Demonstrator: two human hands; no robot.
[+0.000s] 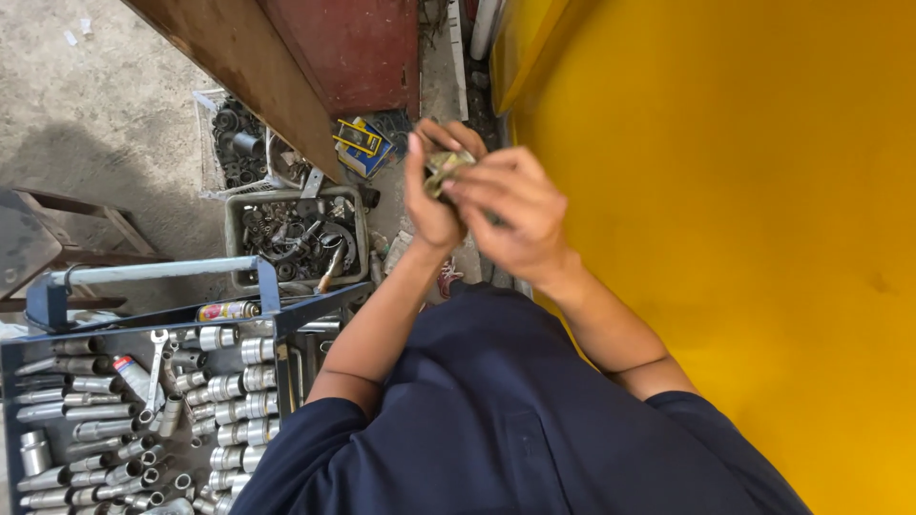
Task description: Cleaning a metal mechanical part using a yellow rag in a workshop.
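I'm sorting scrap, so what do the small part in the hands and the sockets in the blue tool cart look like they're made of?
The small part, pinched between the left hand and right hand, looks like dull, tarnished metal, greyish with a yellowish tinge; too small to be sure. The sockets in the blue tool cart look like chromed steel: bright, mirror-like highlights.

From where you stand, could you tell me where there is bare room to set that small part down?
Bare concrete floor lies left of the wire basket and above the wooden bench. It is crowded elsewhere: the grey parts bin is full, and sockets fill the blue tool cart. Both hands, left hand and right hand, hold the small metal part.
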